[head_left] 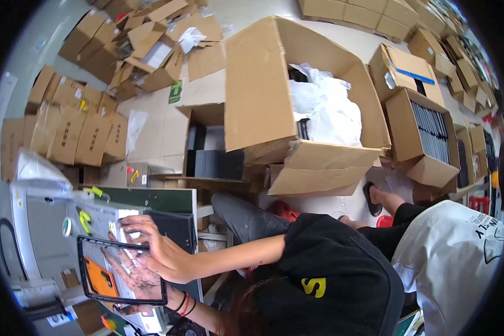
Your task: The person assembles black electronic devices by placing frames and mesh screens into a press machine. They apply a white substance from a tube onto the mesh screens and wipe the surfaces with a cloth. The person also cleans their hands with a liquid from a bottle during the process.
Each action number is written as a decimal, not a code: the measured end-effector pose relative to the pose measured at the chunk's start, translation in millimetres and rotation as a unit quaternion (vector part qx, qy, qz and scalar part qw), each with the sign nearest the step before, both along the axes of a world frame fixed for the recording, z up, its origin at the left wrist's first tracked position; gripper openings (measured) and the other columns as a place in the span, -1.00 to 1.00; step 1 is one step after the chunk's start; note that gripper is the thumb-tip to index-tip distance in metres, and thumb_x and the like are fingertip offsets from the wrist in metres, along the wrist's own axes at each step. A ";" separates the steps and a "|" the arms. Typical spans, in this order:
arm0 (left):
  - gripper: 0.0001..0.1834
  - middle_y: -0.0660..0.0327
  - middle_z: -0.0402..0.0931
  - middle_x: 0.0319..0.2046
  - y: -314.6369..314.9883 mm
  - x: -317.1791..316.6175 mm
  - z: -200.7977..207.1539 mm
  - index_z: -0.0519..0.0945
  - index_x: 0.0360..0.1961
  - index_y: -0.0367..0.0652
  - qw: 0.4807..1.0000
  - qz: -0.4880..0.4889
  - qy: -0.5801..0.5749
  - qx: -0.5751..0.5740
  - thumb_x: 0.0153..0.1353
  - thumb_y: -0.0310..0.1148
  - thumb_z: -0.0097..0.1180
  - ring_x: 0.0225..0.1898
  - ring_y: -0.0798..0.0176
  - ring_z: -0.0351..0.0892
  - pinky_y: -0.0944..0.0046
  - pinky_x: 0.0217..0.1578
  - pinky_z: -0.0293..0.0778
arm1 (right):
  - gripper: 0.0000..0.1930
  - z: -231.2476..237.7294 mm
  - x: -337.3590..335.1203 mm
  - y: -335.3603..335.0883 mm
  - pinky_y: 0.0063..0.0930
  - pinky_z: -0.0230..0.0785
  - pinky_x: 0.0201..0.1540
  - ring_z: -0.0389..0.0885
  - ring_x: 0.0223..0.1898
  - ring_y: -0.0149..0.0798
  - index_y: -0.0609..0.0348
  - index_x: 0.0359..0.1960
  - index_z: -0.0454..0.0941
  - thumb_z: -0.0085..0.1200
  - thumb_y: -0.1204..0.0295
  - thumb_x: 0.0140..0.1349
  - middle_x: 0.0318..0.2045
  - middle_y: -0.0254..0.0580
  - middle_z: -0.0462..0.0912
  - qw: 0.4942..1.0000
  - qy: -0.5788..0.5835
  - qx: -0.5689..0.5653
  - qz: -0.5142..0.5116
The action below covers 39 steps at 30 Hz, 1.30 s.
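- Far left: white-and-green roll (66, 227); green tool (85, 222) just beside it.
- Black rectangular frame (115, 243) near desk (165, 197); orange piece (99, 278) shows through its opening.
- Left hand (140, 281), dark-specked, behind the frame, seen through the opening; cannot tell if its grip grasps.
- Right hand (171, 256) over the frame's upper right corner; whether that grip is clenched, cannot tell.
- Farther right: open carton (260, 89), white plastic (330, 109) inside.
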<state>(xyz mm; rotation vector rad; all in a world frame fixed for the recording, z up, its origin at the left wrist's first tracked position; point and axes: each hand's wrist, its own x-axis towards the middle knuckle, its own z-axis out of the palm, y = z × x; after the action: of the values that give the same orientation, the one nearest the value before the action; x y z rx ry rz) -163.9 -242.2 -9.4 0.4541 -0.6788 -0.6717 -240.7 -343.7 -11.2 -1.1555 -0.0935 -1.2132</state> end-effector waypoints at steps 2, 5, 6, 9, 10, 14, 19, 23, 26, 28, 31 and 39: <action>0.24 -0.23 -0.36 0.32 -39.4 -21.4 -9.8 -0.37 0.33 -0.23 0.999 -0.026 0.037 -0.011 -0.10 0.24 0.11 0.33 -0.31 -0.35 -0.22 0.27 -0.29 | -0.49 -12.4 -24.1 -22.5 -0.15 0.04 0.19 0.06 0.23 0.08 0.34 0.15 -0.06 -0.19 0.39 0.24 0.18 0.20 -0.01 1.000 0.000 0.007 -0.030; 0.37 -0.10 -0.26 0.33 -82.6 -52.8 -17.4 -0.40 0.32 -0.24 0.996 -0.045 0.049 0.061 -0.24 0.17 0.29 0.31 -0.20 -0.14 -0.18 0.28 -0.25 | -0.45 -20.5 -75.0 -65.7 -0.08 -0.09 0.22 0.01 0.23 0.10 0.32 0.13 -0.02 -0.09 0.34 0.20 0.15 0.21 0.02 0.985 0.073 -0.054 -0.148; 0.37 -0.04 -0.24 0.34 -88.5 -54.7 -20.1 -0.41 0.32 -0.22 0.993 -0.094 0.071 0.022 -0.24 0.16 0.31 0.30 -0.16 -0.06 -0.16 0.28 -0.23 | -0.43 -18.0 -100.0 -85.2 -0.07 -0.07 0.22 0.06 0.20 0.11 0.29 0.11 0.01 -0.01 0.36 0.14 0.12 0.19 0.07 0.976 0.108 -0.073 -0.173; 0.36 0.09 -0.18 0.32 -101.7 -57.4 -14.8 -0.39 0.33 -0.15 0.980 -0.179 0.089 -0.022 -0.25 0.08 0.36 0.15 -0.05 0.15 -0.13 0.26 -0.11 | -0.60 2.0 -187.9 -177.3 -0.33 0.20 -0.01 0.38 -0.12 -0.19 0.23 -0.05 0.26 0.02 0.46 0.05 -0.18 -0.10 0.41 0.909 0.244 -0.082 -0.327; 0.36 0.10 -0.17 0.31 -102.2 -52.6 -15.1 -0.39 0.33 -0.16 0.977 -0.201 0.065 -0.034 -0.26 0.05 0.37 0.16 -0.04 0.13 -0.14 0.25 -0.08 | -0.70 7.8 -211.8 -212.2 -0.45 0.29 -0.14 0.44 -0.28 -0.28 0.26 -0.12 0.33 0.02 0.47 0.09 -0.30 -0.18 0.46 0.890 0.305 -0.006 -0.339; 0.37 0.06 -0.12 0.29 -101.2 -58.2 -8.1 -0.42 0.33 -0.17 0.985 -0.161 0.060 -0.026 -0.26 -0.02 0.39 0.17 -0.06 0.07 -0.13 0.22 -0.01 | -0.67 -91.1 -268.3 -373.1 -0.32 0.39 -0.29 0.56 -0.33 -0.25 0.30 -0.16 0.47 -0.03 0.25 0.22 -0.32 -0.07 0.59 0.622 0.625 -0.210 -0.423; 0.33 0.00 -0.21 0.33 -69.8 -53.6 -14.6 -0.43 0.34 0.00 0.992 -0.106 0.070 -0.003 -0.22 -0.03 0.36 0.25 -0.21 0.00 -0.20 0.22 -0.07 | -0.42 -175.4 -215.2 -354.1 -0.17 0.39 -0.23 0.60 -0.27 -0.02 0.28 -0.30 0.60 0.05 -0.10 0.03 -0.30 0.00 0.63 0.478 0.828 -0.283 0.070; 0.37 0.01 -0.29 0.34 -48.3 -46.4 -19.5 -0.44 0.33 -0.13 0.996 -0.048 0.073 0.007 -0.25 0.00 0.38 0.25 -0.17 -0.05 -0.17 0.22 -0.04 | -0.39 -178.9 -201.9 -330.4 -0.22 0.39 -0.16 0.61 -0.19 -0.09 0.19 -0.27 0.62 0.07 -0.17 -0.04 -0.25 -0.11 0.64 0.419 0.852 -0.308 -0.058; 0.39 0.00 -0.32 0.33 -39.0 -42.3 -19.1 -0.45 0.32 -0.18 0.997 -0.038 0.065 -0.004 -0.26 0.00 0.38 0.25 -0.16 -0.06 -0.14 0.22 -0.04 | -0.47 -170.2 -197.7 -331.8 -0.28 0.39 -0.14 0.61 -0.17 -0.13 0.10 -0.27 0.63 0.07 -0.10 -0.02 -0.23 -0.10 0.64 0.381 0.871 -0.307 -0.055; 0.39 -0.02 -0.32 0.33 -38.4 -41.1 -18.0 -0.45 0.32 -0.18 0.998 -0.029 0.064 -0.003 -0.26 -0.01 0.39 0.25 -0.16 -0.06 -0.13 0.23 -0.04 | -0.56 -152.6 -207.6 -338.4 -0.29 0.41 -0.15 0.62 -0.17 -0.13 0.10 -0.29 0.64 0.09 0.00 -0.02 -0.25 -0.11 0.64 0.364 0.880 -0.289 -0.097; 0.38 -0.03 -0.31 0.33 -35.8 -37.2 -18.8 -0.45 0.32 -0.17 0.998 -0.036 0.052 -0.002 -0.24 0.04 0.36 0.25 -0.15 -0.05 -0.14 0.22 -0.05 | -0.61 -123.5 -247.0 -350.7 -0.16 0.46 -0.27 0.62 -0.31 -0.01 0.19 -0.43 0.62 0.08 0.07 0.02 -0.41 0.00 0.63 0.386 0.858 -0.280 -0.191; 0.34 -0.04 -0.26 0.32 -27.8 -38.1 -24.2 -0.43 0.33 -0.12 0.992 -0.039 0.106 -0.047 -0.21 0.09 0.32 0.25 -0.12 -0.04 -0.13 0.23 -0.06 | -0.67 -134.6 -316.5 -367.2 -0.23 0.51 -0.32 0.56 -0.20 -0.10 0.15 -0.07 0.49 -0.02 0.36 0.11 -0.18 -0.01 0.52 0.366 0.740 -0.398 -0.401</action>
<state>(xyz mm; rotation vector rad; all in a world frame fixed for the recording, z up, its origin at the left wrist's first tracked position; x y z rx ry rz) -202.0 -270.1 -33.6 0.2654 -0.5269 -0.7475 -557.3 -710.8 -145.9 -3.0098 1.6315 -0.2400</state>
